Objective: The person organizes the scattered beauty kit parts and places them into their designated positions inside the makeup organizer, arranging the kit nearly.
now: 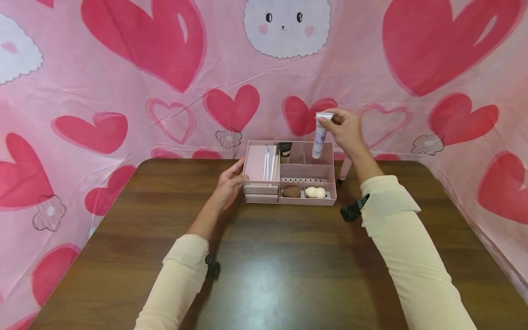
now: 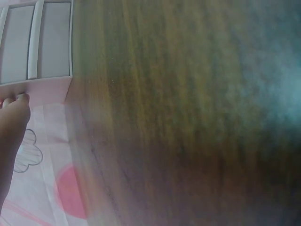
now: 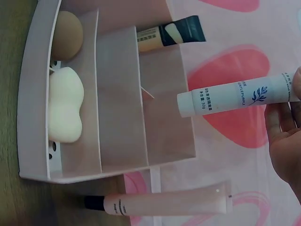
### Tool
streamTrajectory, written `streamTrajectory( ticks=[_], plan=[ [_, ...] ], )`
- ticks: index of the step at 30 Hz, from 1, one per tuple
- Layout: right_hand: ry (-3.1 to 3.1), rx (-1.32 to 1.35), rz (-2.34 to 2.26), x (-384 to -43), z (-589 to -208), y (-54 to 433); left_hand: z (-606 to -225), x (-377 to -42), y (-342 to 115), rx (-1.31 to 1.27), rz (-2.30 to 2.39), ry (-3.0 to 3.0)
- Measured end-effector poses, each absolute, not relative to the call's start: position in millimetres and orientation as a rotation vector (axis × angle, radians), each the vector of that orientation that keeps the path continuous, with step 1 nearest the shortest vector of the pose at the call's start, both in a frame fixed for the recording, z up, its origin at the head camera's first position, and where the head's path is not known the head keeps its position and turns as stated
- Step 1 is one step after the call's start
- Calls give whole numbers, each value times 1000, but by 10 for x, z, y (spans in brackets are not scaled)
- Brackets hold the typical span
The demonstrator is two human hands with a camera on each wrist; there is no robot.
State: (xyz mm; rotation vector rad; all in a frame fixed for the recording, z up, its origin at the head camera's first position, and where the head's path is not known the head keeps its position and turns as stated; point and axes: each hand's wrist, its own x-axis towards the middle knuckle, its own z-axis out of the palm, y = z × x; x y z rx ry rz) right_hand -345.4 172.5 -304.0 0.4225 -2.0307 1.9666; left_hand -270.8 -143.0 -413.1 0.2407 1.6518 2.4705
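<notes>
My right hand [image 1: 345,130] pinches a white squeeze tube [image 1: 320,137] near its flat crimped end. The tube hangs cap down over the back right compartment of a pink desk organizer [image 1: 307,165]; in the right wrist view its cap [image 3: 186,104] is at that compartment's opening. At the organizer's left side, my left hand [image 1: 229,184] holds the wall, with the thumb over the rim. A dark-capped foundation tube [image 3: 171,34] stands in the compartment beside. In front lie a brown makeup sponge [image 3: 67,35] and a cream, waisted sponge [image 3: 67,104].
Several slim sticks or brushes [image 1: 271,162] lie on the organizer's left top, above two drawers [image 1: 261,198]. A pink tube with a black cap [image 3: 164,202] stands right of the organizer. Behind the brown wooden table [image 1: 264,266] hangs a heart-patterned pink cloth [image 1: 169,123].
</notes>
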Motion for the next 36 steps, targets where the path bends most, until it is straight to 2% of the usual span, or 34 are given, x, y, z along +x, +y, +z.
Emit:
streamTrajectory(
  ticks=[12,36],
  plan=[
    [-2056,474,1943,-3531,-3328,1460,-4169,-2717,-1436,251,2495,1625],
    [-2300,305,1822,-3614,-3856,1379,-4184,-2731,-1431,282,2496,1651]
  ],
)
